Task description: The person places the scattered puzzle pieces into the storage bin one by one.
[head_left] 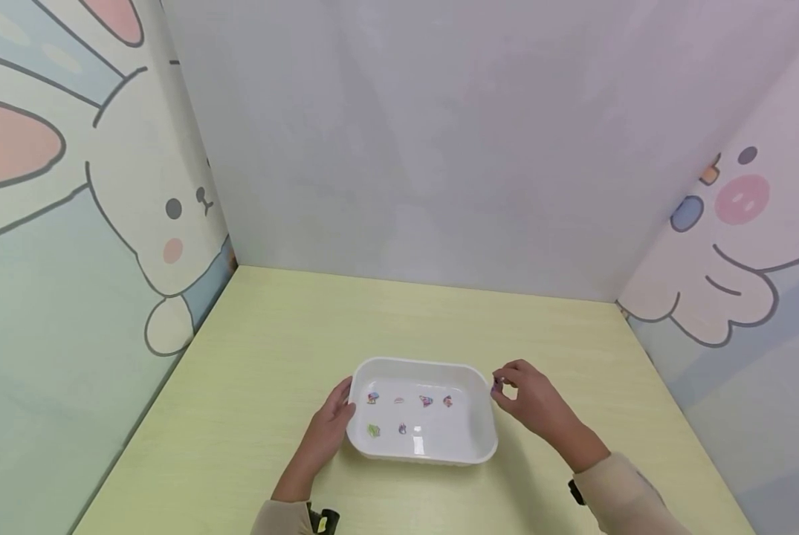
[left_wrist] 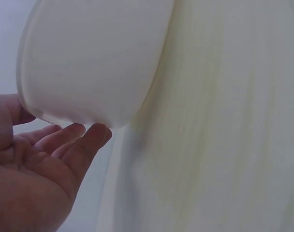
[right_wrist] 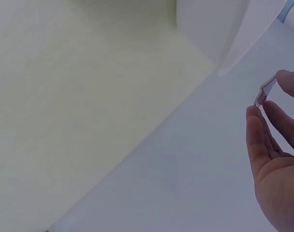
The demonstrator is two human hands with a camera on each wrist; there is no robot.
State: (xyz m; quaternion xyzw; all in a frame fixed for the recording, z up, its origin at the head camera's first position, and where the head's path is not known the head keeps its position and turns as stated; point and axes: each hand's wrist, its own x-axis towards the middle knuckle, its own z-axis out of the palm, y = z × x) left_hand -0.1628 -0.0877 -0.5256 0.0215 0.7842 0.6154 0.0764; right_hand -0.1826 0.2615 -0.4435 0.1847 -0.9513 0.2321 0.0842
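Note:
A white rectangular tray with rounded corners sits on the table, several small colourful flat pieces lying in it in two rows. My left hand grips the tray's left end, thumb at the rim and fingers against the outer wall; the left wrist view shows the fingertips touching the tray's wall. Just off the tray's right end, my right hand pinches a small flat piece between thumb and fingers. Its edge is pale and its face has a reddish-purple print; what it depicts is too small to tell.
The pale yellow-green table extends around the tray. A plain grey wall stands behind it, with a rabbit-printed panel on the left and another cartoon panel on the right. Inside the tray are a green piece and other coloured pieces.

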